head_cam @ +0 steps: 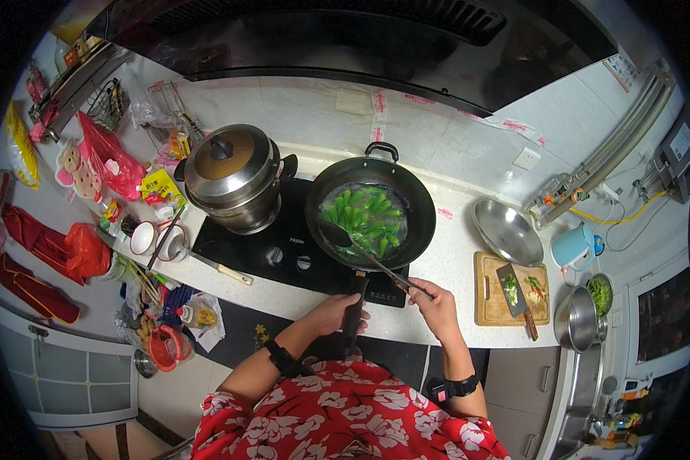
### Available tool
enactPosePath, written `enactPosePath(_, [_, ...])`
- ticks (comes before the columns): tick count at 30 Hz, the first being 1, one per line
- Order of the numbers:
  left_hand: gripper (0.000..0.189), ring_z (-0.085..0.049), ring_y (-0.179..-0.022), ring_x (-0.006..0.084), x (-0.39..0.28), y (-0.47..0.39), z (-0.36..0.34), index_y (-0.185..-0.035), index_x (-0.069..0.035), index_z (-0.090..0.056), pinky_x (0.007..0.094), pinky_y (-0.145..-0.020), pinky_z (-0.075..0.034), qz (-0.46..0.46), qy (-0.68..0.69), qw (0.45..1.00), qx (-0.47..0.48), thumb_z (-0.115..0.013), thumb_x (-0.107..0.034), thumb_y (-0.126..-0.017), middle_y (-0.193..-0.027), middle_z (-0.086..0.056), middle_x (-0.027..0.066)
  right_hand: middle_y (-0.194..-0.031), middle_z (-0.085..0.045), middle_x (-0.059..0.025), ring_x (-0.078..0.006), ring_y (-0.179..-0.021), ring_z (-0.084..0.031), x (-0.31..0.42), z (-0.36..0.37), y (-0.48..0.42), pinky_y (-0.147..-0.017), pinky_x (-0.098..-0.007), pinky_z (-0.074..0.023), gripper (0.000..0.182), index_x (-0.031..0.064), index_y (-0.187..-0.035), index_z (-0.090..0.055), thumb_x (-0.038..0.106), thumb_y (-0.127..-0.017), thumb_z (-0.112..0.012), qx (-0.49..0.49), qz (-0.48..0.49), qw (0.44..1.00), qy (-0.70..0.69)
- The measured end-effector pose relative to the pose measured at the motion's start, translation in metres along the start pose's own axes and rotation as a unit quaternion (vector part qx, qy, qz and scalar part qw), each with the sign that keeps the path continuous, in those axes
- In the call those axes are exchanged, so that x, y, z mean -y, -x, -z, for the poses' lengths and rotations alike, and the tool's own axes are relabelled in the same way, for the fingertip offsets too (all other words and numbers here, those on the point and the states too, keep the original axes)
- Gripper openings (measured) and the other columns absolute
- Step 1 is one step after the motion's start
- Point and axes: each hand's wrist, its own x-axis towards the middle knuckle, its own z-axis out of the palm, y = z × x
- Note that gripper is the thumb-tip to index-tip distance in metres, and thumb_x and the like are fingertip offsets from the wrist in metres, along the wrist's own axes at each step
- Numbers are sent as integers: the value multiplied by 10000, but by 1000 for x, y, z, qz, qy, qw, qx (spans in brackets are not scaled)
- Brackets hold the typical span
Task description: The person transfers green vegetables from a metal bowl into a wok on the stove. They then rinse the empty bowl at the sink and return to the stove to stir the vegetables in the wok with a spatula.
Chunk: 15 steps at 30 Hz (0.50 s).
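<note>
My left hand (338, 314) is closed around the long dark handle of a black wok (420, 230), which sits on the gas stove (236, 253). In my right hand (435, 305) is the handle of a spatula (374, 257); its dark blade rests at the left side inside the wok. Green vegetable pieces, perhaps okra or green peppers, lie in bubbling liquid (368, 218) beside the blade. Left of the wok stands a lidded steel steamer pot (230, 172) on the other burner.
Right of the stove, a wooden cutting board (483, 313) bears a cleaver (512, 293) and chopped food, near a steel lid or pan (507, 230), a steel bowl (575, 316) and a blue kettle (572, 247). Left are a ladle (224, 269) and white bowls (144, 238). A range hood (345, 52) hangs above.
</note>
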Motion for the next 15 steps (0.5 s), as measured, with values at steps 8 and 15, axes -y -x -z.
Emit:
enactPosePath(8, [427,-654,-908,285,-6,-1,4,-1219,23,-491,433,-808,-558,12,-25,999,18,-493,-343,-998,-1089,-634,195,-711,-664,-104,-79,-641,-569,-39,3,-18,-612,-248,-476,280,-26,-1119,-671,141,-897,-637,-83,86,986,117])
enactPosePath(15, [425,-653,-953,277,-8,-3,10,-1220,21,-513,422,-837,-543,13,-25,999,32,-495,-340,-997,-1139,-632,200,-770,-691,-163,-130,-661,-615,-39,15,-38,-643,-280,-495,286,-34,-1114,-670,139,-888,-646,-160,88,969,169])
